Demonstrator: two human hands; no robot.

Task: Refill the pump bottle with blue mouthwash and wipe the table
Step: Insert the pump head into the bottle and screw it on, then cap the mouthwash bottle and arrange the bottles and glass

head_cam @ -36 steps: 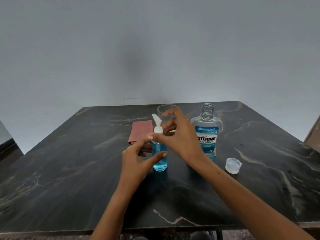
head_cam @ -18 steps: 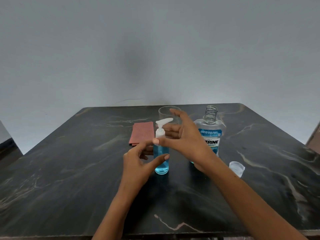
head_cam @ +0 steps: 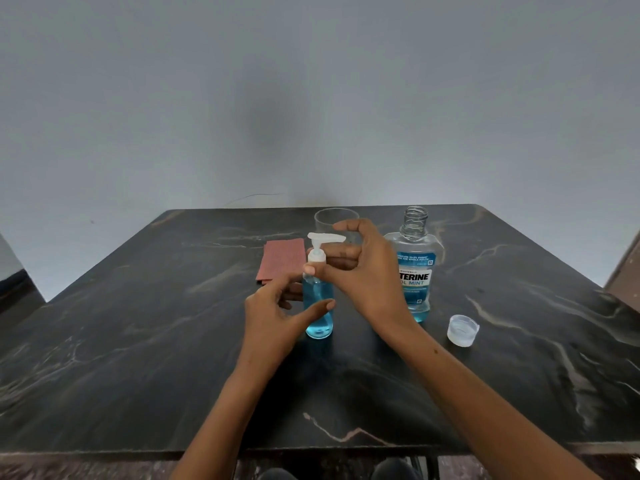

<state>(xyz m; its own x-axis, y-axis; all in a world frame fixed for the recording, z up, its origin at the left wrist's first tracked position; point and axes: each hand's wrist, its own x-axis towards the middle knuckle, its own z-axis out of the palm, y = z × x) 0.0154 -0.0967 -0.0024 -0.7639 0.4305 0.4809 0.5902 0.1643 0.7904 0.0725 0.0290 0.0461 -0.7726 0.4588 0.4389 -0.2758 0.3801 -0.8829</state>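
Note:
A small clear pump bottle point(head_cam: 319, 308) of blue liquid stands upright at the middle of the dark marble table point(head_cam: 138, 341). My left hand point(head_cam: 273, 317) wraps its body, thumb in front and fingers behind. My right hand point(head_cam: 367, 275) pinches the white pump head point(head_cam: 317, 253) at its collar, and the nozzle points right. Just right of my right hand stands the mouthwash bottle point(head_cam: 417, 271), uncapped and partly full of blue liquid. A folded red cloth point(head_cam: 280, 259) lies flat behind my left hand.
The mouthwash cap point(head_cam: 462, 330) lies open side up to the right of the big bottle. An empty clear glass point(head_cam: 332, 218) stands behind the pump bottle, partly hidden by my right hand. The table's near edge runs just in front of me.
The pump nozzle has swung from pointing up and left to pointing right, as my right hand turned the head. My left hand has stayed around the bottle.

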